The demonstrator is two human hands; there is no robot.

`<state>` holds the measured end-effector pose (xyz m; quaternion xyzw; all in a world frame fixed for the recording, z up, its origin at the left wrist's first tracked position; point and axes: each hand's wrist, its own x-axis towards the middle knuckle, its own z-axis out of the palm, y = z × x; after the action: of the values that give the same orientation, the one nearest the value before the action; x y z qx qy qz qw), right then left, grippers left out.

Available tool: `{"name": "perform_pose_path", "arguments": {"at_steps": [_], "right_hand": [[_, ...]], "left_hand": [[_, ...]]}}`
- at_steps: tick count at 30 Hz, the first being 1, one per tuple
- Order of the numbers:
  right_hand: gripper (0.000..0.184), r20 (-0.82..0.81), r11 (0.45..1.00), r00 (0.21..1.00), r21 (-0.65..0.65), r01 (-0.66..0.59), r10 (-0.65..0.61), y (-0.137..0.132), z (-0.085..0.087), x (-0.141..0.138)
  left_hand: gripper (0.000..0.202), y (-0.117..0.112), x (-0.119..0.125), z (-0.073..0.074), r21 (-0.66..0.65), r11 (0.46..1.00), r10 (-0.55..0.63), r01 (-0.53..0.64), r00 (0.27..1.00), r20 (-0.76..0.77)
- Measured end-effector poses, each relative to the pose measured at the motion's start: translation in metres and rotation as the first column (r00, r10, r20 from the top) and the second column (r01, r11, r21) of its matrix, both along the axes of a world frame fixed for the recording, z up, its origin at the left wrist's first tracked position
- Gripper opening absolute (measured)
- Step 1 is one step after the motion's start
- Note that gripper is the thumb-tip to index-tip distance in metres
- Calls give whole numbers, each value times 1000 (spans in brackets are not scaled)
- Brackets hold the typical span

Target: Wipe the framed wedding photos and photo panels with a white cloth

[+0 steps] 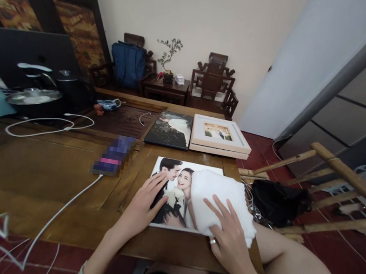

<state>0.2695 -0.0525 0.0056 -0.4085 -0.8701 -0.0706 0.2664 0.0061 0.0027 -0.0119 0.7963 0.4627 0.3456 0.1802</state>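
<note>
Wooden tabletop (38, 173), near edge: a wedding photo (176, 202) lies flat. The left hand (142, 205) rests on it with the grip apart. The right hand (229, 237), fingers spread too, presses a white cloth (218, 195) onto its right half. Wiping seems to be in hand; another stroke calls for steadying the photo.

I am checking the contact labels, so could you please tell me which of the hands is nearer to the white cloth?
Right. The right hand lies flat on the white cloth; the left hand rests on the wedding photo to the cloth's left, not touching it.

Pixelated object (112, 155) unreadable; cloth (219, 193) hides photo (175, 197) right half
</note>
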Motion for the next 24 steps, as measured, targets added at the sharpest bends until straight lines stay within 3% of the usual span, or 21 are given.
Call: {"name": "perform_pose_path", "arguments": {"at_steps": [3,8,12,17,20,24], "right_hand": [[33,-92,998,996,63,6,0,1,-3,6],[42,-150,996,986,38,80,-74,17,4,33],[41,-1,997,999,63,48,-48,58,21,45],[57,256,997,967,-79,25,-4,103,25,27],[54,305,996,952,-88,33,-5,94,18,17],[36,273,999,962,-35,-3,13,40,10,12]], "left_hand": [[51,1,-1,-2,4,1000,7,-7,1000,27],[49,1,-1,-4,-2,1000,24,-24,998,62],[45,0,0,-2,16,996,85,-87,991,108],[42,-1,1,-1,12,993,116,-118,987,114],[41,-1,1,-2,28,992,120,-123,988,98],[40,-1,3,-5,63,989,128,-134,988,87]]}}
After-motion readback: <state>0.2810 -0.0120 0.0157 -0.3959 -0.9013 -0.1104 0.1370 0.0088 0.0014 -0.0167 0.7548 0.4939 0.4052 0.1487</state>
